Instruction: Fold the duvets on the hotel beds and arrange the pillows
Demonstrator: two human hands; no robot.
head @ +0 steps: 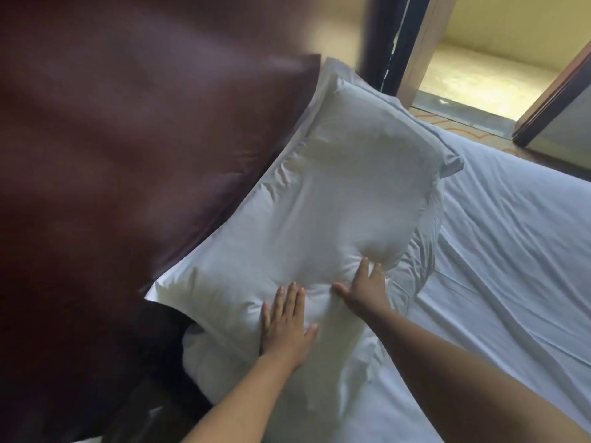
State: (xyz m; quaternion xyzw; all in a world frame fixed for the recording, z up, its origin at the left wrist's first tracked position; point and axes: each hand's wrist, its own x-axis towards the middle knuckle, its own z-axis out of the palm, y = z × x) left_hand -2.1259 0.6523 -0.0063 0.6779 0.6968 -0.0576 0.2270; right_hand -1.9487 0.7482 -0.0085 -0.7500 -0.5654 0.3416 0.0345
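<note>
Head view: a white pillow is shown propped at a slant against a dark maroon headboard, its lower long edge resting on the white-sheeted bed, whose cover is wrinkled. A flat fabric border is seen along the pillow's upper and far edges, and the far corner is directed toward the doorway.

Both hands are laid on the near end of the pillow. The left hand is placed flat, palm down, with its fingers straight and close together and the thumb spread to the side; nothing is gripped by it. The right hand is set just beside it, slightly farther up the pillow, with fingers straight and spread and the thumb stretched toward the left hand. The filling is dented under the right palm, and creases are drawn in the cover between the two hands. The hands are near each other but not touching.

Below the near corner of the pillow, more white padded bedding is visible beside the headboard; whether it is a second pillow cannot be told. Beyond the bed, a patterned floor and the edge of a brown door are seen at the upper right. Much of the headboard is blurred.
</note>
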